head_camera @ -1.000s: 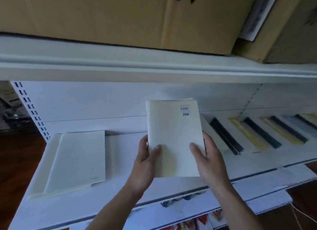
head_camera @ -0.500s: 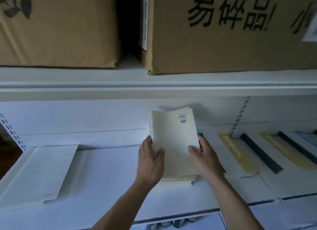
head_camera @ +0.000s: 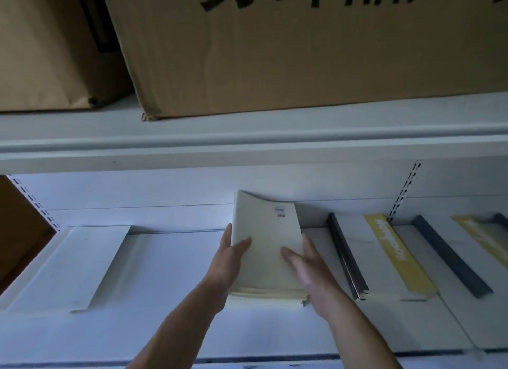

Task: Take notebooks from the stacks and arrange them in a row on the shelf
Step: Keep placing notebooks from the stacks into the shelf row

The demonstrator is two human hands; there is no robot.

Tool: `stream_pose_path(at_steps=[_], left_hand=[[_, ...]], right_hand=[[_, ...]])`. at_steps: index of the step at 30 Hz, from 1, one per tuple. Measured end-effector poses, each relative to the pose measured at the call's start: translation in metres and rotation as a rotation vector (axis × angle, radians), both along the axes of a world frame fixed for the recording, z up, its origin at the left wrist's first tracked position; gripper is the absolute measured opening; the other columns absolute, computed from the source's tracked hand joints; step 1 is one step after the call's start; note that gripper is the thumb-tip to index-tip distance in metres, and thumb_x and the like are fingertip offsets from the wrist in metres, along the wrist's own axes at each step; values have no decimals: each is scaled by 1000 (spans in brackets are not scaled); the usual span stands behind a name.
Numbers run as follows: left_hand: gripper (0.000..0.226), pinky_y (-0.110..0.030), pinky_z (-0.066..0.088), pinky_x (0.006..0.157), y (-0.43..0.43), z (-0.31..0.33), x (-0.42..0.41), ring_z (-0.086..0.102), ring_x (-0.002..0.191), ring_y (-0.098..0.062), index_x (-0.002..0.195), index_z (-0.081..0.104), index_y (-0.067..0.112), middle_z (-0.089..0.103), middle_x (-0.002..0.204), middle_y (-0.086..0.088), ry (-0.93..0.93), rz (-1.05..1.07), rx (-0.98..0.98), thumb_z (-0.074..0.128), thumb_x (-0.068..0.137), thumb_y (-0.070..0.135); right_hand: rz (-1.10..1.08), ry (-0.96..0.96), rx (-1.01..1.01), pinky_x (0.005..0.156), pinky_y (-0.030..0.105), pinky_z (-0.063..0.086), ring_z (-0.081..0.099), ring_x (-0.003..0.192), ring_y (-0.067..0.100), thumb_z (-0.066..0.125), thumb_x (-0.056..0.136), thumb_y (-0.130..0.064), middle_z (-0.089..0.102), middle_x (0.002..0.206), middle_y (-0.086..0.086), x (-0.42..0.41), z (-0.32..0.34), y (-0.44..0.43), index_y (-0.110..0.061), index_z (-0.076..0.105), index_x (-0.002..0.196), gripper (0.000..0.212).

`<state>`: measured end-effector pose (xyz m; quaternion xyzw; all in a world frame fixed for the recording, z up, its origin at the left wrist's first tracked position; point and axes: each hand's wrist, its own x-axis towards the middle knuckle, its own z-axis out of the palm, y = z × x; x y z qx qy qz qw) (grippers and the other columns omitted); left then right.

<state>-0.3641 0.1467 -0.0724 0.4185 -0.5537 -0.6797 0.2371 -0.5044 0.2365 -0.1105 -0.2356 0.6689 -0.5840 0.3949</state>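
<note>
White shelf [head_camera: 165,300]: cream notebook stack [head_camera: 264,247] lying flat at centre. Left hand [head_camera: 225,264] grips its left edge, thumb on cover; right hand [head_camera: 310,275], blurred, apparently clasps the right edge. Single pale notebook [head_camera: 90,261] well left; cardboard box [head_camera: 302,52] above.

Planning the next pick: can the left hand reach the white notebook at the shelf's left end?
Probably yes: only bare shelf lies between the left hand and the white notebook, though that hand must release the cream stack it grips.
</note>
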Motion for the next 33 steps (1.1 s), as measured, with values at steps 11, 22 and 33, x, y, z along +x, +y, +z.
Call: stream_pose_path(at_steps=[11,22,33], left_hand=[[64,-36,46,98,-4,6,7,59,115,-16,139,45,30,53,139,5,-23,8,33,68,81,46],[33,-29,45,94,-44,10,93,57,110,-7,124,55,33,60,121,19,-745,25,-819,51,92,39],[44,-31,43,101,-121,-13,239,53,121,-17,135,50,28,55,137,6,-949,2,-838,45,95,44]], right_hand=[[56,179,210,100,32,43,54,115,11,65,86,-37,52,131,-17,-15,26,2,-32,46,130,48],[194,1381,397,89,35,44,48,120,26,46,92,-23,56,125,4,34,96,-64,-15,57,121,32],[538,1061,496,77,28,43,55,97,29,50,84,-23,60,101,3,193,38,-181,-20,59,91,11]])
